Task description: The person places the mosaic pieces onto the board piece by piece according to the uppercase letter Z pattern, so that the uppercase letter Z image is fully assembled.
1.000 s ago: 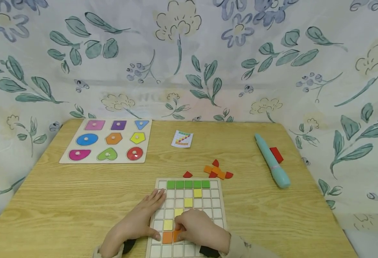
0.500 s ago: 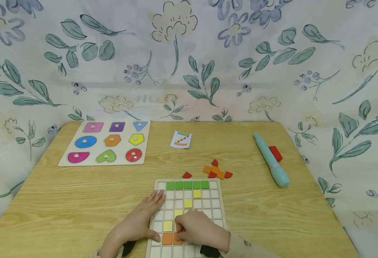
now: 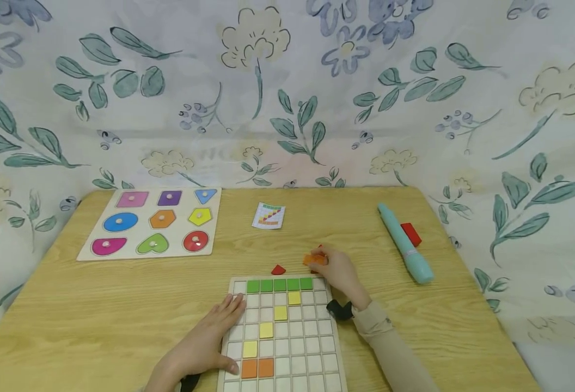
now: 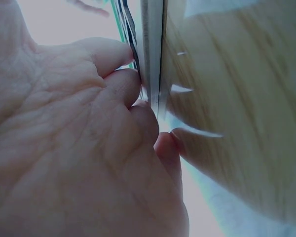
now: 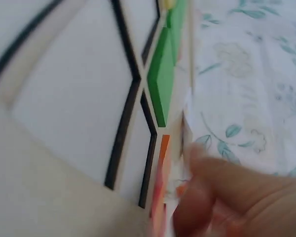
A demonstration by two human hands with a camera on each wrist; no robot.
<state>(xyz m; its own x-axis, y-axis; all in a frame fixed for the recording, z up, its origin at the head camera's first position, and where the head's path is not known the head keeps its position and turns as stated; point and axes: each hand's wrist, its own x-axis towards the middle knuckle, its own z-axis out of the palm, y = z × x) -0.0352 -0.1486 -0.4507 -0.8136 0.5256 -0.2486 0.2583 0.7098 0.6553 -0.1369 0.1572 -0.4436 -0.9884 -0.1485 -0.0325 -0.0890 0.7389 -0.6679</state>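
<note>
Where left hand [image 3: 204, 340] rests, gridded board [image 3: 297, 329] — green, yellow, orange tiles [image 3: 249, 368] inset.

Head cam: bright, soft, even light, faint shadows on yellow-brown wood-grain table [image 3: 145, 294], mostly sharp. 2 wrist cams worse: L dim & bluish, w/ blown-out white glare top L, bare left hand [image 4: 74, 138] backlit; R hazy, bare right hand [image 5: 241, 190] blurred, white floral-print backdrop [image 5: 251, 94] out of focus

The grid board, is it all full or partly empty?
The grid board is partly full: green tiles, yellow tiles and orange tiles sit in it, but many white squares are bare.
</note>
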